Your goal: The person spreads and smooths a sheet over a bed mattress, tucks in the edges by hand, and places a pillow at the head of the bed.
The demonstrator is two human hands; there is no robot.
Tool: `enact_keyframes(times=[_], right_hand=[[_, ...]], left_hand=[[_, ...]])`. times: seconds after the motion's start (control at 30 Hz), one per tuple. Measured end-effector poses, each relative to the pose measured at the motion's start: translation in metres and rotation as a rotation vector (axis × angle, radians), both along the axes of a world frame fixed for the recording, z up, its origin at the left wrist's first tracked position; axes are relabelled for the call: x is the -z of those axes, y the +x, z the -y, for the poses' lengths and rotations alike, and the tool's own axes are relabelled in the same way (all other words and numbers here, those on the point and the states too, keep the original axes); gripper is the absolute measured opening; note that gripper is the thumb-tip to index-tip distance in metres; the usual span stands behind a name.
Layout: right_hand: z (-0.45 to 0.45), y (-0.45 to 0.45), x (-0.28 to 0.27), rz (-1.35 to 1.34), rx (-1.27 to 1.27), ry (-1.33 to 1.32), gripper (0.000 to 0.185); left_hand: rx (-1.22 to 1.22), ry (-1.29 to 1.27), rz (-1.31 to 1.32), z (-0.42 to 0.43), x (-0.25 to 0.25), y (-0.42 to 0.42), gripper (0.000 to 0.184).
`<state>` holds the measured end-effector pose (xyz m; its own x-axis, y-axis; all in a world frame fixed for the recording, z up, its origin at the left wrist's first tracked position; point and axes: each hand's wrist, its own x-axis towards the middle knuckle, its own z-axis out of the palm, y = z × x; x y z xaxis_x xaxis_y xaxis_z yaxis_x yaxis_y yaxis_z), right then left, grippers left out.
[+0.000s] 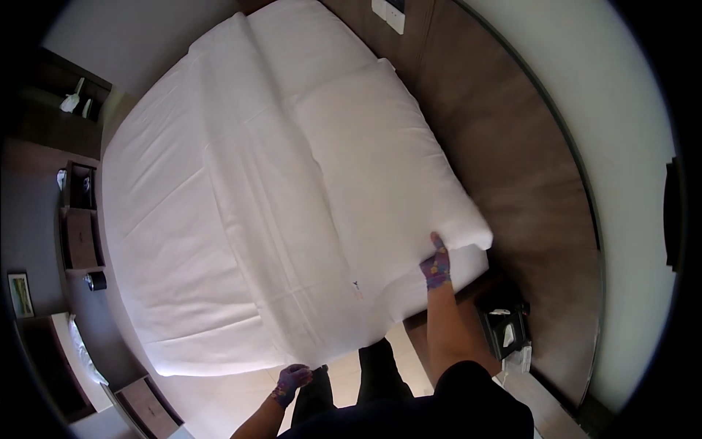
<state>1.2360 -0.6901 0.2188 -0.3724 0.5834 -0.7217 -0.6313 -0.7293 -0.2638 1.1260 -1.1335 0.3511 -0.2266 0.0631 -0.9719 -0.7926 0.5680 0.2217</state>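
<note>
A white pillow (387, 161) lies near the head of a bed with white bedding (175, 219). My right hand (436, 265), in a purple patterned glove, is at the pillow's near edge. One digit reaches up over the pillow, and the other fingers are largely hidden, closed at its edge. Low in the view, my left hand (294, 379), in a matching glove, has its fingers curled beside the near side of the bedding. What it may hold is too small to make out. A folded white band of cloth (256, 161) runs across the bed.
A brown headboard (504, 139) stands along the right side. Next to my right forearm is a bedside table (468, 296) with a black tray (506, 329) of small items. Shelves (80, 238) and a framed picture (20, 295) are at the left. My legs (380, 373) are close to the bed.
</note>
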Motion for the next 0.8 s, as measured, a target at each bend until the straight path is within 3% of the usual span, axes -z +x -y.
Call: enact_keyframes(times=[0.07, 0.13, 0.2, 0.23, 0.33, 0.4, 0.5, 0.6, 0.63, 0.67, 0.7, 0.73, 0.77, 0.8], right_hand=[[-0.008, 0.002, -0.017, 0.033, 0.031, 0.129, 0.026], [-0.010, 0.028, 0.047, 0.197, 0.049, 0.156, 0.031], [-0.008, 0.039, 0.058, 0.193, -0.035, -0.008, 0.046], [-0.003, 0.044, 0.054, 0.340, -0.115, -0.034, 0.053], [0.015, 0.047, 0.036, 0.534, -0.150, -0.264, 0.051], [0.050, 0.067, 0.070, 0.330, -0.359, -0.215, 0.049], [0.094, 0.067, 0.075, 0.546, -0.745, 0.226, 0.043], [0.073, 0.044, 0.015, 0.845, -0.563, -0.111, 0.051], [0.085, 0.053, 0.020, 0.814, -0.618, -0.065, 0.047], [0.102, 0.067, 0.032, 0.791, -0.667, -0.027, 0.044], [0.126, 0.086, 0.072, 0.820, -0.590, 0.131, 0.024], [0.154, 0.120, 0.127, 0.648, -0.350, 0.087, 0.014], [0.182, 0.153, 0.178, 0.468, -0.116, 0.040, 0.012], [0.199, 0.159, 0.166, 0.349, -0.104, 0.224, 0.018]], left_hand=[[-0.022, 0.036, -0.001, -0.015, 0.000, -0.003, 0.023], [0.023, 0.140, -0.071, -0.028, -0.005, -0.004, 0.022], [0.063, 0.114, -0.077, -0.034, -0.009, -0.004, 0.022], [0.088, 0.118, -0.098, -0.034, -0.012, -0.003, 0.022], [0.113, 0.108, -0.115, -0.018, -0.013, 0.003, 0.022], [0.121, 0.094, -0.110, 0.001, -0.009, 0.006, 0.022], [0.116, 0.027, -0.116, 0.022, -0.004, 0.009, 0.021], [0.100, 0.072, -0.169, 0.027, -0.018, 0.005, 0.024], [0.097, 0.096, -0.201, 0.037, -0.016, 0.002, 0.023], [0.118, 0.102, -0.221, 0.047, -0.016, -0.003, 0.023], [0.137, 0.078, -0.231, 0.057, -0.025, -0.003, 0.023], [0.148, 0.066, -0.251, 0.063, -0.031, -0.005, 0.023], [0.173, 0.058, -0.264, 0.074, -0.042, -0.001, 0.023], [0.174, 0.069, -0.292, 0.099, -0.041, 0.003, 0.024]])
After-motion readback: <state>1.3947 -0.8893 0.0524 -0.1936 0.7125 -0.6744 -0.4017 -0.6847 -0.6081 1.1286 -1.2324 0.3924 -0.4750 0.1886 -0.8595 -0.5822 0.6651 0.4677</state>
